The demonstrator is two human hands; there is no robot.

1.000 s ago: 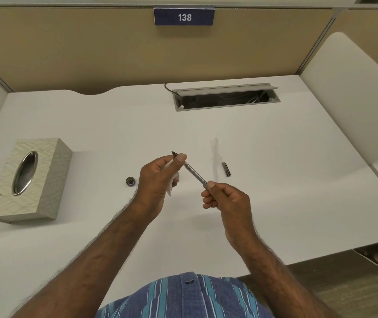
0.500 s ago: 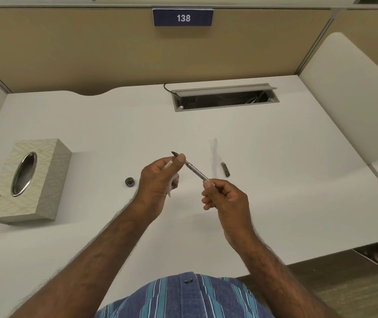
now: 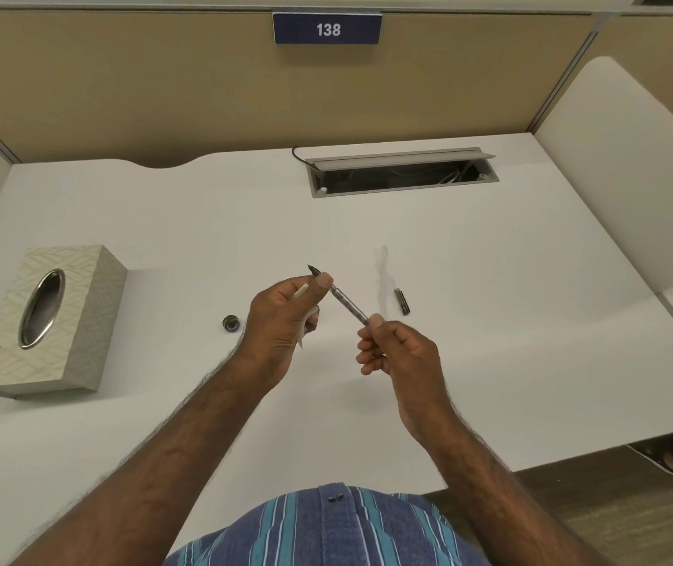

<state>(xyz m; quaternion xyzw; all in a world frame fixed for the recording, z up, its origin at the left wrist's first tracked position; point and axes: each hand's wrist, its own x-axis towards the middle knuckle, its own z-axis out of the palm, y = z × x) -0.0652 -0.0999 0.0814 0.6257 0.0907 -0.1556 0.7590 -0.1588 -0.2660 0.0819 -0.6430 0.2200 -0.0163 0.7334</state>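
Observation:
A thin pen (image 3: 347, 304) with a dark nib is held slantwise above the white desk (image 3: 489, 320). My left hand (image 3: 281, 324) pinches its front part just behind the nib, with a scrap of white tissue (image 3: 301, 341) caught in the same fingers. My right hand (image 3: 400, 353) pinches the pen's rear end between thumb and fingers. A short dark pen part (image 3: 402, 301) lies on the desk just right of the hands. A small round dark cap (image 3: 230, 323) sits on the desk left of my left hand.
A patterned tissue box (image 3: 81, 320) with an oval metal opening stands at the left. An open cable tray (image 3: 400, 173) is set into the desk at the back. A white side panel (image 3: 612, 177) rises at the right. The desk's front edge runs near my body.
Both hands hold the pen much as before. The exposed length of pen between them looks slightly shorter than a second ago.

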